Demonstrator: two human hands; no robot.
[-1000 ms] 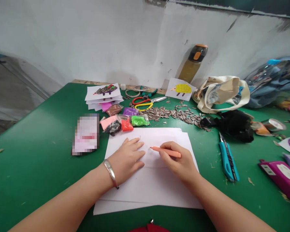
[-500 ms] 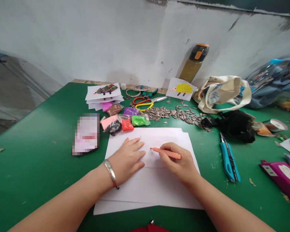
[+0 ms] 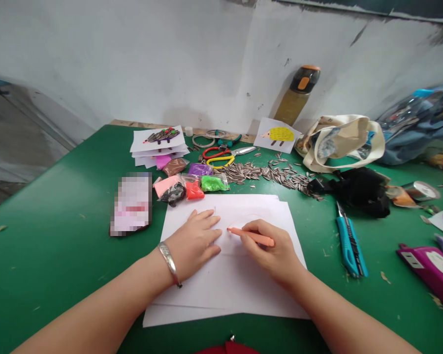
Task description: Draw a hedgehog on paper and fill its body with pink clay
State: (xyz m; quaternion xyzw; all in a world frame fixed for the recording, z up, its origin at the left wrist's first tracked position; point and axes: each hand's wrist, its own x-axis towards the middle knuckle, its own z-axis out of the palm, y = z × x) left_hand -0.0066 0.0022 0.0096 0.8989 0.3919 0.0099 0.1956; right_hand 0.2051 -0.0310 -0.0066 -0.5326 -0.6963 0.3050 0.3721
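"Orange marker [image 3: 257, 238]: position and axis?"

"Pinched in the right hand [image 3: 275, 248], tip pointing left, paper [image 3: 225, 285] beneath; the left hand [image 3: 192, 241] lies spread flat just beyond the tip."

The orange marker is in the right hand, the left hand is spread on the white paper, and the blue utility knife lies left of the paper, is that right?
Not quite: the head view shows the blue utility knife to the right of the white paper, not the left. The orange marker is in the right hand, and the left hand is spread on the paper.
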